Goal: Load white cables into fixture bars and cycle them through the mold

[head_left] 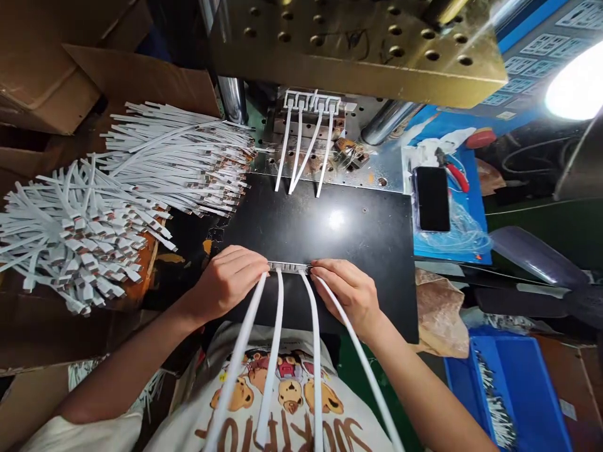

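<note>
My left hand (236, 276) pinches the left end of a narrow metal strip (289, 266), and my right hand (347, 290) pinches its right end. The strip lies level, low over the black board (325, 229). Several white cables (315, 351) run from its slots toward my body, and the outer two pass close by my fingers. What the slots hold is too small to make out. Farther back, a white moulded row (313, 102) with several white cables hanging from it rests on the metal base of the press (308, 135).
A thick brass-coloured press plate (358, 56) hangs above the base, between steel guide posts (391, 122). Heaps of white cables (174, 160) lie to the left. On the right are a phone (432, 199), red-handled pliers (455, 174), a bright lamp (577, 81) and a blue bin (527, 383).
</note>
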`<state>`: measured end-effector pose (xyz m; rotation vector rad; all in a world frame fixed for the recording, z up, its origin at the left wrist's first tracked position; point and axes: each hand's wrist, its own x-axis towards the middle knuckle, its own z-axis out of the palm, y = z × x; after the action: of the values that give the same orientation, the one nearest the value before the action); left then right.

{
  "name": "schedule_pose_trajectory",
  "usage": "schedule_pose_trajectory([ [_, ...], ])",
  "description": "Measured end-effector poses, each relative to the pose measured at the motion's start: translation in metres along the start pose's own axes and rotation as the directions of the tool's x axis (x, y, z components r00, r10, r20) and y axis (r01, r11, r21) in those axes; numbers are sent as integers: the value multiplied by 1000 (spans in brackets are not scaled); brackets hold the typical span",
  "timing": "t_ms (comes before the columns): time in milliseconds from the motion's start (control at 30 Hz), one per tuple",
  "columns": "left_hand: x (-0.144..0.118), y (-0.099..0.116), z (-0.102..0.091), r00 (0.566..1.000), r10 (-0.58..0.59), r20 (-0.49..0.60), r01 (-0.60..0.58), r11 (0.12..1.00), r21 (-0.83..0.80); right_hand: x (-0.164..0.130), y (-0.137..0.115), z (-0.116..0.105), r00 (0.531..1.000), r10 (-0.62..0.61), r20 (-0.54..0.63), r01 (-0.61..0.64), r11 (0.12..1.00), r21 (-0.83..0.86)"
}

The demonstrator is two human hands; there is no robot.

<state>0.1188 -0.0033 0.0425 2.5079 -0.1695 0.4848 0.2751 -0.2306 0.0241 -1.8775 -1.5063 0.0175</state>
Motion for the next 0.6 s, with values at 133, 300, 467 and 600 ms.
schedule_pose_trajectory([
  [133,1,-5,3,1000,17,-5,-17,999,34,1,3,3,1000,-8,21,7,999,48],
  [300,-5,-6,12,995,65,-77,-60,996,69,1,0,3,1000,28,12,-28,998,54],
  [467,10,-9,-10,993,47,112,-43,998,-43,33,16,-34,934,-43,354,-19,985,172],
  [600,87,-56,-25,995,-87,54,98,965,-242,110,71,-55,964,228,138,-225,974,-36],
])
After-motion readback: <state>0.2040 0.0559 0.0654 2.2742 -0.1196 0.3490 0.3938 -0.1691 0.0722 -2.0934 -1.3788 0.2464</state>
